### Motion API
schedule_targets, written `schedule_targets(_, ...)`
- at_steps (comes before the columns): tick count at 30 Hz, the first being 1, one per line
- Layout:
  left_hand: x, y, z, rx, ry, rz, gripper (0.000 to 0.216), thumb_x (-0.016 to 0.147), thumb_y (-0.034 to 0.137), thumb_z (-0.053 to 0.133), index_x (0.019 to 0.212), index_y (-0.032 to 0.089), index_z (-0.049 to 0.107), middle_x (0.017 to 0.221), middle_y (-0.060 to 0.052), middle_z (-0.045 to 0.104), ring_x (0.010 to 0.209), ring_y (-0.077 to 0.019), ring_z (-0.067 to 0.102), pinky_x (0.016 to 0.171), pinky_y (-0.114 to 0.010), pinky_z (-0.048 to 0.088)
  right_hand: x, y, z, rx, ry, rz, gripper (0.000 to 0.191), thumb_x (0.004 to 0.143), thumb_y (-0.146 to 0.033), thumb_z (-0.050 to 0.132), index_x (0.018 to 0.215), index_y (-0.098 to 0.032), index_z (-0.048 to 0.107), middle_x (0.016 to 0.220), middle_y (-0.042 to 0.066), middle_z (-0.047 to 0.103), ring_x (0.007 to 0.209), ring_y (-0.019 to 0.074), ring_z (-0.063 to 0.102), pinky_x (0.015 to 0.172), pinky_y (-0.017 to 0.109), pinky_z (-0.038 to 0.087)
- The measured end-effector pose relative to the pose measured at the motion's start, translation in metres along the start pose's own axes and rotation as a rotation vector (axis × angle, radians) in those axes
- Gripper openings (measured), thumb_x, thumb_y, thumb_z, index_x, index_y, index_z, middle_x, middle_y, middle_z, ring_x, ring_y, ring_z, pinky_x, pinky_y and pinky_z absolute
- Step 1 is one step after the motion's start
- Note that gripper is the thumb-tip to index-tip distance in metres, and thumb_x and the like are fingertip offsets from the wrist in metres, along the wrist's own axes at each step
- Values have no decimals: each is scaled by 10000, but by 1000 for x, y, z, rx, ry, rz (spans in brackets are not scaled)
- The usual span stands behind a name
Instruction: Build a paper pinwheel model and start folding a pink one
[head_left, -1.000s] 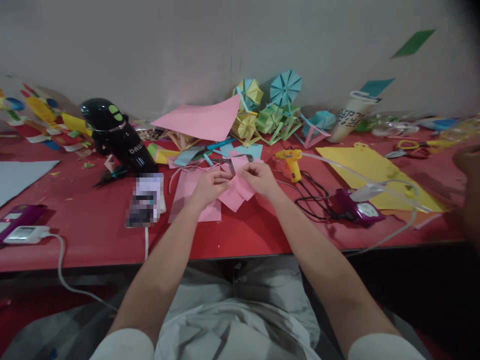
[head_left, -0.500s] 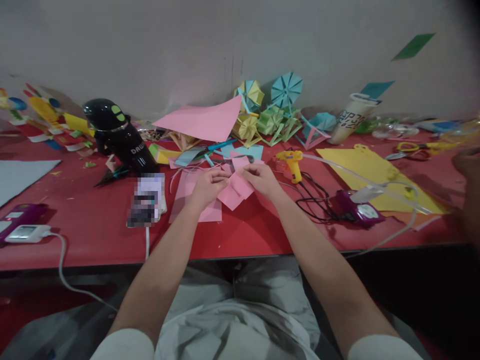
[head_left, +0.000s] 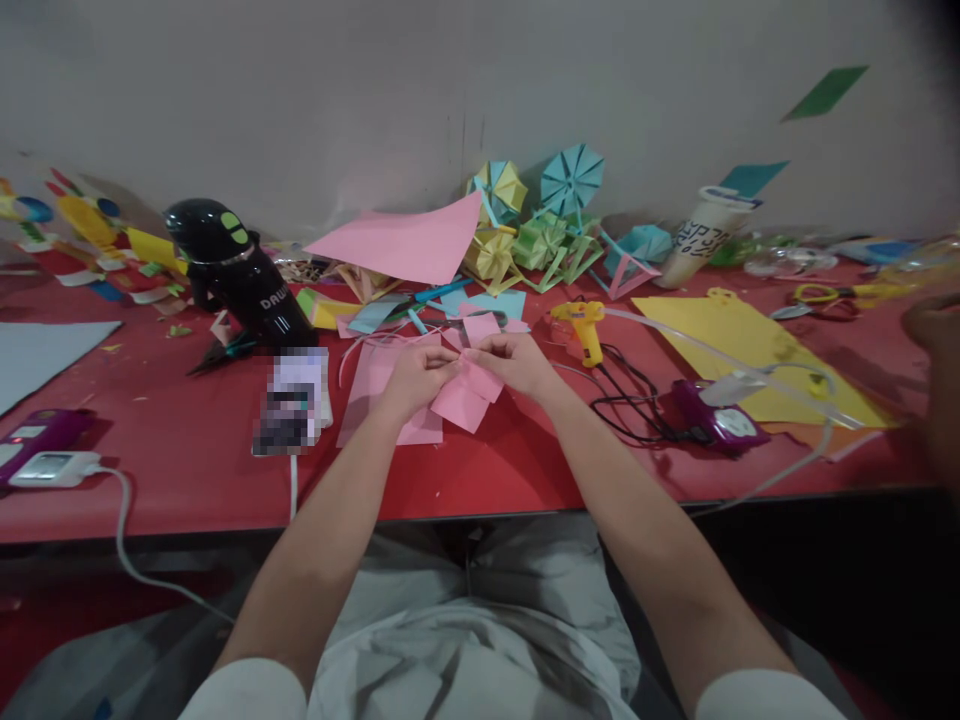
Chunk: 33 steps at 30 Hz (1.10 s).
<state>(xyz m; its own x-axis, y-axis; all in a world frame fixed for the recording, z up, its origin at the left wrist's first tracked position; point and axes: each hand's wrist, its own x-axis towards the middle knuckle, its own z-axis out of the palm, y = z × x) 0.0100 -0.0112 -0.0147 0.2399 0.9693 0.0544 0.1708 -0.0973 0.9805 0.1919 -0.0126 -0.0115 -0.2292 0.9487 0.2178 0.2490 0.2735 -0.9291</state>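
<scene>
My left hand [head_left: 415, 379] and my right hand [head_left: 511, 360] meet over the red table [head_left: 480, 470], both pinching a folded pink paper piece [head_left: 463, 396] held just above the surface. The fingers of each hand are closed on its upper edge. Under and left of it lies a flat pink sheet [head_left: 375, 385]. More pink scraps [head_left: 480, 325] lie just behind the hands.
A black bottle [head_left: 240, 280] and a blurred phone [head_left: 291, 400] are to the left. A yellow glue gun [head_left: 583, 325] with black cable, a purple device [head_left: 721, 418] and a yellow sheet [head_left: 750, 345] are to the right. Paper fans [head_left: 551, 215] and a large pink sheet [head_left: 405, 245] stand at the wall. Another person's hand [head_left: 934, 330] shows at far right.
Both hands stayed on the pink piece, shifting their fingers slightly. The piece has turned and dropped a little lower between them.
</scene>
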Motion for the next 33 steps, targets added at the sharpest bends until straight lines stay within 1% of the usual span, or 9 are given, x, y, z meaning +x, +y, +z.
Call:
schedule_targets(4,2,-2,-2,-23,65,-29,66,651,221,706,684,165,696,616,8,609,555,-104,522,546,-239,421,1,1,-4,-20,-31,18,367,736,-512,674,720,-145,677,621,-1,562,574,99,441,542,256,347)
schedule_targets(8,2,-3,-1,-62,10,-27,59,640,185,674,693,163,683,633,12,608,572,-101,531,569,-238,434,1,2,-6,-38,-64,-22,335,735,-474,671,687,-145,639,623,2,557,573,98,446,539,255,351)
schedule_targets(13,1,0,0,-60,-12,75,117,688,280,682,726,169,685,672,0,626,603,-112,539,577,-242,427,1,2,-4,-110,-92,-43,354,760,-484,653,642,-151,619,571,-11,514,556,96,420,523,253,328)
schedule_targets(15,1,2,-1,-11,24,129,113,702,281,680,689,169,671,671,-6,637,613,-117,547,586,-245,423,1,1,-3,-96,-90,-34,369,747,-499,667,637,-149,627,577,-14,509,558,93,406,522,253,316)
schedule_targets(20,2,2,-3,156,189,221,112,727,183,643,625,171,601,620,7,619,594,-120,553,586,-247,406,2,2,-1,-83,-59,-4,416,734,-557,670,648,-150,641,566,-22,482,552,89,375,515,253,295)
schedule_targets(23,1,3,-3,241,239,251,131,734,141,634,618,171,581,615,13,611,596,-120,553,586,-249,397,2,1,-2,-109,-60,-26,430,740,-563,661,613,-155,612,561,-14,496,553,93,400,513,252,310)
schedule_targets(27,-1,5,-2,264,215,264,118,765,157,629,652,171,599,666,0,642,640,-133,578,623,-260,422,1,-1,-3,-140,-30,-55,440,749,-561,660,580,-160,596,514,-23,464,525,88,395,499,250,327)
schedule_targets(30,-2,7,-3,274,223,257,101,782,180,620,682,174,611,704,-11,658,670,-143,586,651,-269,435,-1,-3,-3,-37,-27,10,438,720,-586,682,630,-159,640,536,-13,508,521,97,437,482,248,370)
schedule_targets(33,-2,6,-5,264,254,260,103,791,214,607,694,178,610,721,-17,656,695,-149,581,680,-274,438,-1,-4,-3,84,-53,86,442,678,-603,716,722,-165,682,610,9,594,557,117,525,523,263,467)
